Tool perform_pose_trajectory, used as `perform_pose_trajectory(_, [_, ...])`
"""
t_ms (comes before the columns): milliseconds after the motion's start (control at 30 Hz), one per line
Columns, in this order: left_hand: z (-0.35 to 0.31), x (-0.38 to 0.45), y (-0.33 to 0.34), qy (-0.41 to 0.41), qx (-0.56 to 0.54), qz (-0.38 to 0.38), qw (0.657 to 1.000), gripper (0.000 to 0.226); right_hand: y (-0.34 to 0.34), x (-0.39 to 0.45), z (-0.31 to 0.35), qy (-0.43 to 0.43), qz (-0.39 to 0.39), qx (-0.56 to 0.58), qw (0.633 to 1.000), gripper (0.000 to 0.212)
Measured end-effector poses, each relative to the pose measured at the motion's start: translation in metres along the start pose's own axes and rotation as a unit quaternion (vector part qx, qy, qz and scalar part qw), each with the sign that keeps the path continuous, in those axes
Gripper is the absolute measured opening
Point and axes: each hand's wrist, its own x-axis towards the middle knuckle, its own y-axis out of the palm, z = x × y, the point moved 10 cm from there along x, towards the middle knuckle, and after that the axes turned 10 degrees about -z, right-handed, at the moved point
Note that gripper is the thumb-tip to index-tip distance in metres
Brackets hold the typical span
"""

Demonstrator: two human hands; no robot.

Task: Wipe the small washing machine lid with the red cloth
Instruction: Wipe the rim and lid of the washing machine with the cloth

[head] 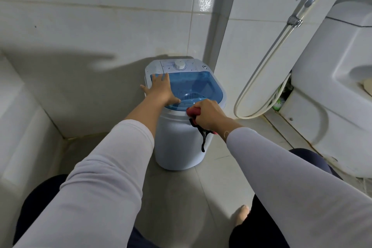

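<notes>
A small white washing machine (177, 139) stands on the floor in a tiled corner, with a see-through blue lid (198, 85) and a white dial (179, 64) behind it. My left hand (160, 89) lies flat on the lid's left side, fingers spread. My right hand (209, 113) is closed around a bunched red cloth (193, 111) at the lid's near right rim. A dark strip of the cloth (202, 137) hangs down the machine's side. Most of the cloth is hidden inside my fist.
A white toilet (332, 90) stands to the right, with a spray hose (267, 70) looping down the wall between it and the machine. A white ledge (18, 127) runs along the left. My knees and a bare foot (242, 214) are on the grey floor tiles.
</notes>
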Motion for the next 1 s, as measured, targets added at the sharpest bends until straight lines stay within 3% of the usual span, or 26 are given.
perform_pose_trajectory(133, [0.003, -0.002, -0.002, -0.012, -0.012, -0.012, 1.0, 0.112, 0.0, 0.0, 0.011, -0.032, 0.014, 0.004, 0.999, 0.024])
perform_pose_trajectory(267, [0.023, -0.012, -0.008, -0.061, -0.097, -0.068, 0.991, 0.1, -0.01, 0.011, 0.005, -0.063, 0.074, 0.009, 0.995, 0.045])
perform_pose_trajectory(400, [0.051, -0.035, -0.008, -0.13, -0.209, -0.138, 0.959, 0.095, -0.052, 0.042, 0.008, -0.106, 0.041, -0.012, 0.993, 0.045])
perform_pose_trajectory(567, [0.067, -0.07, 0.022, -0.221, -0.328, -0.115, 0.911, 0.117, -0.066, 0.078, 0.042, -0.197, 0.052, -0.081, 0.976, 0.044])
perform_pose_trajectory(700, [0.063, -0.087, 0.045, -0.265, -0.37, -0.092, 0.886, 0.132, -0.041, 0.081, 0.082, -0.309, 0.104, -0.134, 0.936, 0.046])
perform_pose_trajectory(867, [0.058, -0.094, 0.055, -0.273, -0.35, -0.08, 0.893, 0.14, -0.009, 0.051, 0.115, -0.483, 0.157, -0.176, 0.843, 0.046])
perform_pose_trajectory(1000, [0.063, -0.096, 0.056, -0.285, -0.311, -0.078, 0.903, 0.142, -0.004, 0.036, 0.122, -0.597, 0.136, -0.162, 0.774, 0.037])
